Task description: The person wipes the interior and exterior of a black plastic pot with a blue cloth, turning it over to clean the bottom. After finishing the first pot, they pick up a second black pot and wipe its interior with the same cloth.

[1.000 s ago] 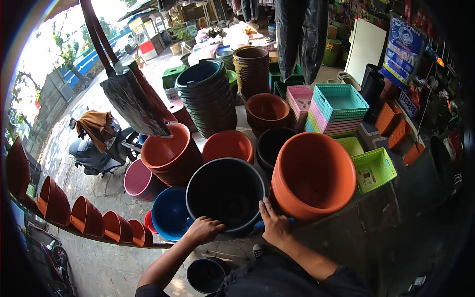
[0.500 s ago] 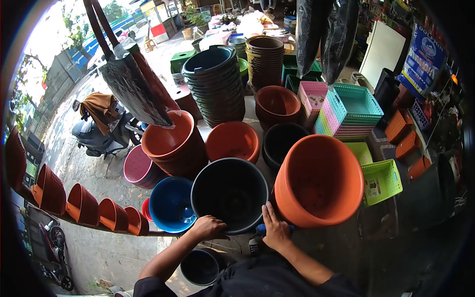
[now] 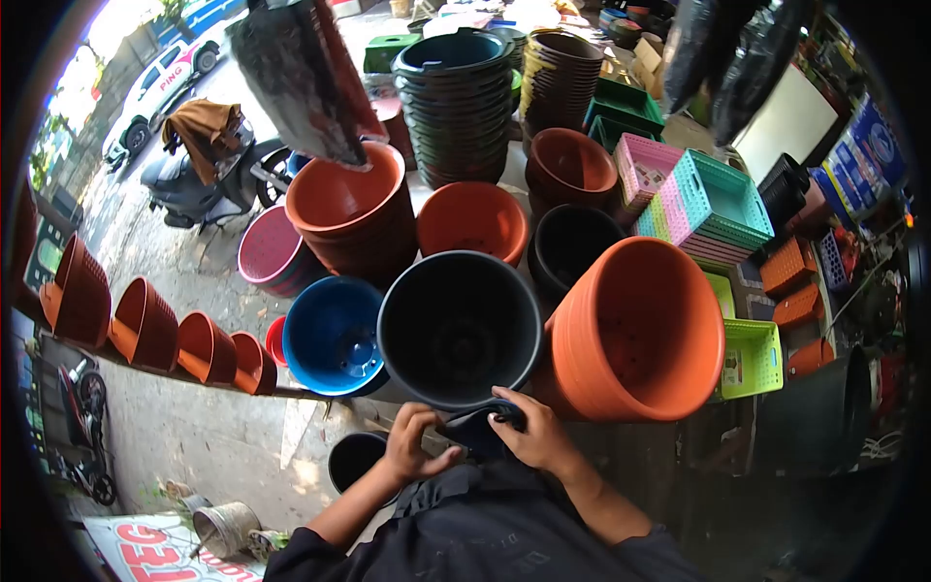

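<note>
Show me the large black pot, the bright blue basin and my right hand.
Large black pot [image 3: 463, 339], head view: inside bottom.
Bright blue basin [image 3: 332, 332], head view: inner surface.
Right hand [image 3: 540, 438], head view: back.

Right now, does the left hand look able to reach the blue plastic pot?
Probably yes: the blue plastic pot stands ahead and left of the left hand, and nothing appears to block its near rim.
</note>
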A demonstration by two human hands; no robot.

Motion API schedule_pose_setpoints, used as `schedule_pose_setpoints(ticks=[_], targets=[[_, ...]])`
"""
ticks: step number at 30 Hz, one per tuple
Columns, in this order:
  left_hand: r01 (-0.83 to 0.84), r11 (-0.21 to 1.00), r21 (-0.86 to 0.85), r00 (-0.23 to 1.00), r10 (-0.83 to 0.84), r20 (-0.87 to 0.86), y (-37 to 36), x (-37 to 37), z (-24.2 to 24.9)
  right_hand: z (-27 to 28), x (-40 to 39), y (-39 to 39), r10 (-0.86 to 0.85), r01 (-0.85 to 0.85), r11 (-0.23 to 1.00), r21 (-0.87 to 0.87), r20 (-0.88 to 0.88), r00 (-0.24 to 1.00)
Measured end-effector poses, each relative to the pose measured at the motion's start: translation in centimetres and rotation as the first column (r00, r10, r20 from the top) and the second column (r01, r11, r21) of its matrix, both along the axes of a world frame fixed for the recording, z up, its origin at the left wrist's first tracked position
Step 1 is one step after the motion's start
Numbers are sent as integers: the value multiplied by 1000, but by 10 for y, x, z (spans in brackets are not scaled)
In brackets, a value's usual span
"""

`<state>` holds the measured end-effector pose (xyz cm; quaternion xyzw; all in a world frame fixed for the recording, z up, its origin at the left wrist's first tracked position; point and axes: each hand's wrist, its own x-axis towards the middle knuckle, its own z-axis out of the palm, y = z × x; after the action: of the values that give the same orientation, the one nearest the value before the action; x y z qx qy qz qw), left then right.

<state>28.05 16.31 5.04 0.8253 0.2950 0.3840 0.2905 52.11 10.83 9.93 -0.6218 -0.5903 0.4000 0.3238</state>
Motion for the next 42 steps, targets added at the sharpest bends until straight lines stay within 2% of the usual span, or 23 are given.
schedule_pose_setpoints(ticks=[2, 3, 5, 6, 8, 9, 11, 12, 13, 15, 19, 20, 21, 22, 25, 28, 29, 32, 33, 35, 39, 41, 42], targets=[[-185, 981, -59, 983, 185, -2, -38, 2, 5, 3, -26, 1, -141, 102, 985, -141, -306, 941], [-324, 944, -62, 946, 324, -2, -52, 8, 16, -3, -40, 1, -114, 72, 987, -147, -305, 946], [-424, 898, -119, 905, 423, -31, -68, 1, 14, -19, -63, 3, -261, -1, 938, -346, -710, 654], [-437, 889, -135, 899, 435, -50, -70, -5, 20, -17, -65, 8, -273, -187, 865, -465, -750, 602], [-381, 895, -231, 925, 363, -115, -74, -26, 19, -13, -89, 12, -237, -269, 856, -442, -797, 555], [-320, 864, -390, 937, 348, 2, -75, -32, 21, -10, -102, 14, -226, -316, 853, -417, -839, 495], [-4, 566, -825, 807, 489, 331, -80, -44, 7, -3, -122, 20, -12, -468, 821, -327, -829, 558], [220, 429, -876, 673, 583, 455, -82, -52, 13, -4, -134, 21, 9, -488, 817, -306, -840, 543], [359, 458, -813, 591, 563, 578, -78, -62, 17, -4, -146, 22, 30, -506, 815, -284, -850, 526], [409, 505, -760, 442, 619, 649, -81, -81, 22, -3, -162, 24, 126, -565, 786, -249, -831, 541], [303, 496, -814, 463, 669, 581, -87, -110, 37, -5, -187, 18, 378, -693, 701, -170, -735, 563], [266, 453, -851, 487, 699, 524, -87, -117, 35, -13, -197, 16, 529, -689, 723, -52, -600, 600], [229, 406, -884, 510, 724, 465, -88, -122, 31, -18, -201, 14, 541, -701, 711, -51, -597, 592], [107, 353, -930, 536, 767, 353, -90, -126, 28, -21, -202, 12, 534, -726, 676, -128, -595, 602], [126, 326, -937, 459, 818, 346, -95, -145, 8, -8, -219, 9, 458, -707, 640, -301, -590, 665], [63, 362, -930, 467, 813, 347, -105, -156, -8, -40, -233, 1, 345, -510, 840, -186, -543, 765], [16, 398, -917, 480, 802, 356, -107, -158, -11, -46, -235, 0, 348, -511, 839, -184, -541, 766], [-135, 433, -891, 452, 827, 334, -113, -162, -16, -54, -244, 3, 41, -287, 917, -275, -653, 756], [-136, 435, -890, 450, 828, 336, -115, -164, -17, -56, -244, 4, 44, -289, 917, -273, -653, 756], [-331, 452, -828, 536, 813, 229, -118, -166, -14, -64, -244, 9, 5, -253, 928, -275, -668, 744], [-223, 438, -871, 590, 772, 237, -121, -166, -4, -54, -256, 6, 21, -226, 947, -227, -659, 752], [-408, 565, -717, 623, 746, 234, -121, -164, -9, -62, -264, 6, 26, -202, 958, -201, -646, 763], [-407, 566, -717, 625, 745, 233, -121, -163, -8, -66, -266, 7, 28, -180, 967, -179, -631, 775]])
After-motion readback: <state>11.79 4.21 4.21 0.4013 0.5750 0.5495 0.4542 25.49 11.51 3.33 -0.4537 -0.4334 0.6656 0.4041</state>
